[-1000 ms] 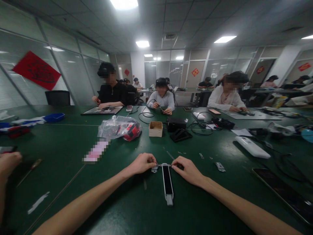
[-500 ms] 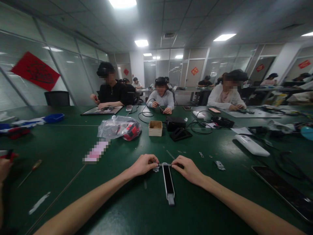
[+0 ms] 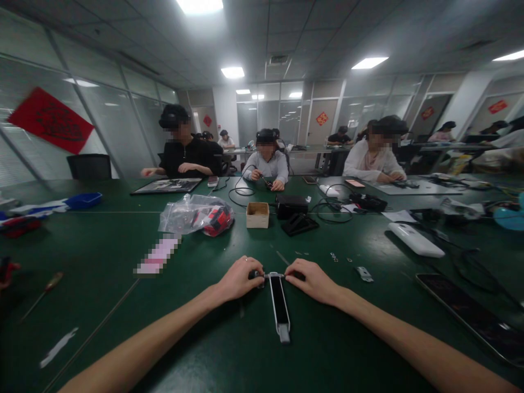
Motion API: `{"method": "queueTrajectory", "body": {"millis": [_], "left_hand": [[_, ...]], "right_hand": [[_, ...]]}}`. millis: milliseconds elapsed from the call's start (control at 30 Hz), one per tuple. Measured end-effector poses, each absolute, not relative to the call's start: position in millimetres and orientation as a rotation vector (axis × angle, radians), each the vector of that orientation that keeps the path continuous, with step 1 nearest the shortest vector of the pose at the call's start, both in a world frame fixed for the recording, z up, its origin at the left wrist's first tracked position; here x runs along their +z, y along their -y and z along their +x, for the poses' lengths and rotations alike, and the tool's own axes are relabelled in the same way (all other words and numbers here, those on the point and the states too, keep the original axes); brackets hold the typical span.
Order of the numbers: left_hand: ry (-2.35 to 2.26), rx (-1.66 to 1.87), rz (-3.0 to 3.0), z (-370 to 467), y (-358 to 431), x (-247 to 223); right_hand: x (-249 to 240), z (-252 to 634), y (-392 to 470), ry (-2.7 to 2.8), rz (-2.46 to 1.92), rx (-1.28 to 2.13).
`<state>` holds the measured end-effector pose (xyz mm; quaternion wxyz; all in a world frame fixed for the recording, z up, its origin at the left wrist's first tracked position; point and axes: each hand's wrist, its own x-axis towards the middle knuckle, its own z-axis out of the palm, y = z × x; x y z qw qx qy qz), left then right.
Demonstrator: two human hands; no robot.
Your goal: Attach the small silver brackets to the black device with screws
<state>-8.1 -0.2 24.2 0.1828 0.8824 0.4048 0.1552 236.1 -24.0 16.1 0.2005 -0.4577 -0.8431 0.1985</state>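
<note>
The long black strip (image 3: 279, 302) lies on the green table (image 3: 123, 284), near the edge closest to the person. The left hand (image 3: 239, 278) pinches a small silver bit (image 3: 259, 279) at the strip's far end. The right hand (image 3: 311, 279) is curled at the same end, but what it grips I cannot tell. It would be wise to go slowly and keep the strip flat. Compared with a second ago, the hands sit the same, but the silver bit is more covered.

Dim room, bright ceiling panels (image 3: 200, 5), fisheye-bent edges, soft focus
</note>
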Motion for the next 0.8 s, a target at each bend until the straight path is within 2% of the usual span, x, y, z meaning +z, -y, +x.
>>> {"method": "queueTrajectory", "body": {"millis": [200, 333, 500, 800], "left_hand": [[-1.068, 0.451, 2.5, -10.6, -5.2, 21.7], [-0.971, 0.501, 2.54, -13.2, -9.4, 12.8], [-0.942, 0.511, 2.538, -14.0, -7.1, 10.7], [-0.934, 0.511, 2.599, -13.3, -3.8, 10.4]], "right_hand": [[72.8, 283.3, 10.3, 2.458, -1.467, 0.411], [99.1, 331.7, 6.8, 2.42, -1.894, 0.375], [90.3, 364.6, -0.5, 2.3, -2.423, 0.559], [80.9, 347.0, -2.0, 2.363, -2.367, 0.804]]}}
